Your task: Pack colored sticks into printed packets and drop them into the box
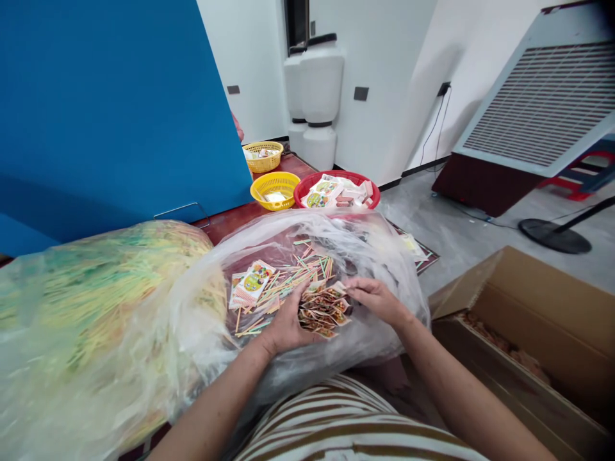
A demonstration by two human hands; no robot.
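In the head view, a pile of small printed packets [325, 310], brown with coloured pictures, lies fanned out between my two hands. My left hand [287, 323] curves round the pile's left side, thumb towards me and fingers on the far side. At the pile's upper right, the fingertips of my right hand [377, 298] pinch the corner of a packet. Pink, green and yellow thin sticks [288, 282] lie scattered beyond, inside an open clear plastic bag [384, 256]. Left of the sticks rests a small stack of white picture cards or packets [254, 282].
A large plastic bag of coloured sticks [120, 275] bulges at left, below a blue panel [110, 109]. Farther back are a red basket [373, 191] holding white packets and a yellow basket [259, 189]. An open cardboard box [542, 294] stands at right.
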